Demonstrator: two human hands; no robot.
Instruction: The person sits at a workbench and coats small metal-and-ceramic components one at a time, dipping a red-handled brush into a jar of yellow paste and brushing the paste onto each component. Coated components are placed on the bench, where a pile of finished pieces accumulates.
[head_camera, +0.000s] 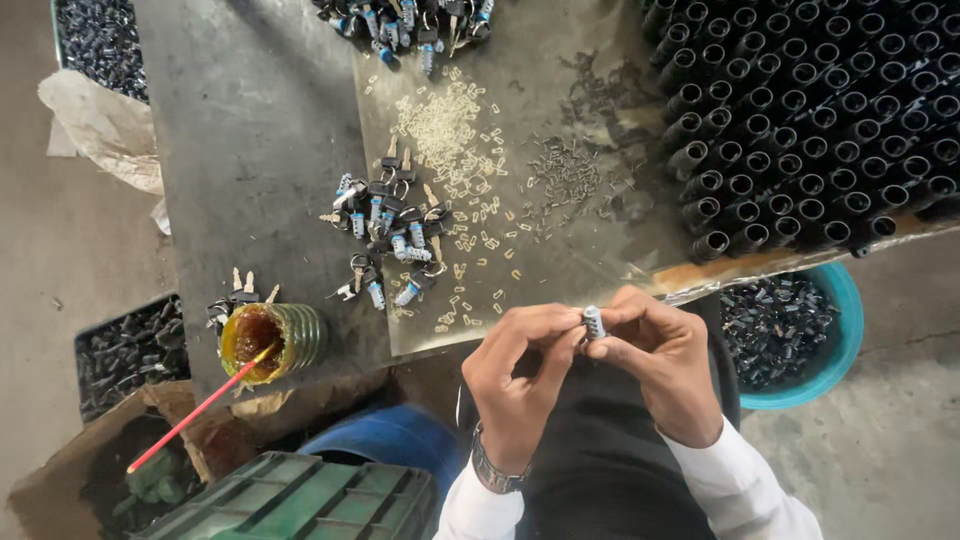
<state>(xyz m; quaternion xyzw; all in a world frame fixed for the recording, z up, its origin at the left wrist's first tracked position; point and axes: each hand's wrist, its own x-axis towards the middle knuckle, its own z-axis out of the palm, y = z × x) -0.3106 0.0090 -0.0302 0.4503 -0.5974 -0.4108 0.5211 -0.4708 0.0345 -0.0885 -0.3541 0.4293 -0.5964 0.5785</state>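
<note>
One small silver lock cylinder (594, 322) pinched between my two hands, just off the table's near edge.

My left hand (520, 385) and right hand (655, 360) both close fingertips on it; beyond lie one keyed-cylinder pile (390, 235), one grease jar (272, 340), one blue tub (800, 335).

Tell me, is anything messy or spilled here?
Tiny brass bits and dark pins lie loose across the metal sheet. The jar of brown grease lies on its side, a red stick poking out.

Grease jar (272, 340) (red stick (200, 408) inside)
</note>
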